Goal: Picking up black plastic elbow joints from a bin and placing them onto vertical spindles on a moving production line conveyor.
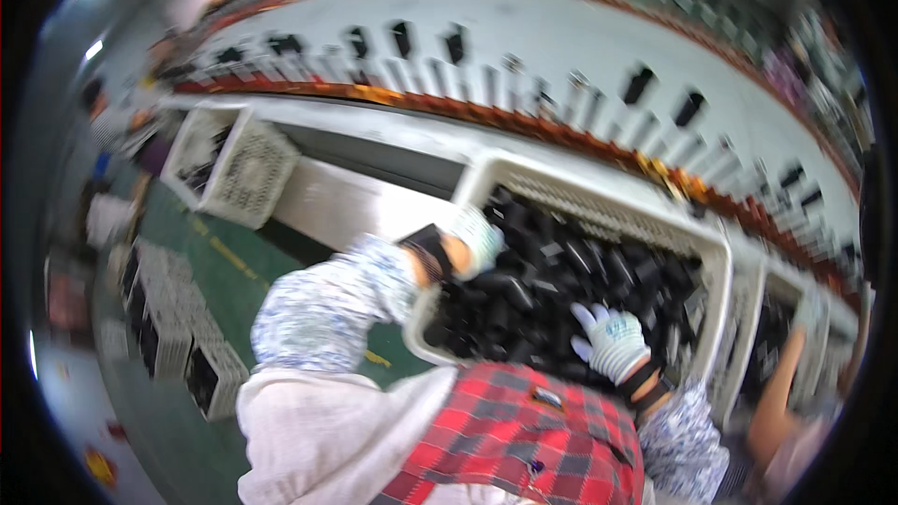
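A white plastic crate full of glossy black parts sits right in front of me. The parts look like short, rounded plastic pieces; blur hides their exact kind. My left hand, in a whitish knitted glove, is at the crate's left rim, close to the parts; its fingers are not clear enough to read. Over the front of the heap is my right hand, gloved in the same way. Its fingers are spread and touch the black parts, and no piece shows in its grasp.
Behind the crate runs a conveyor line of upright holders, some carrying black parts. Another white crate stands at the left, with several stacked crates on the green floor. A co-worker's arm reaches toward a crate at the right.
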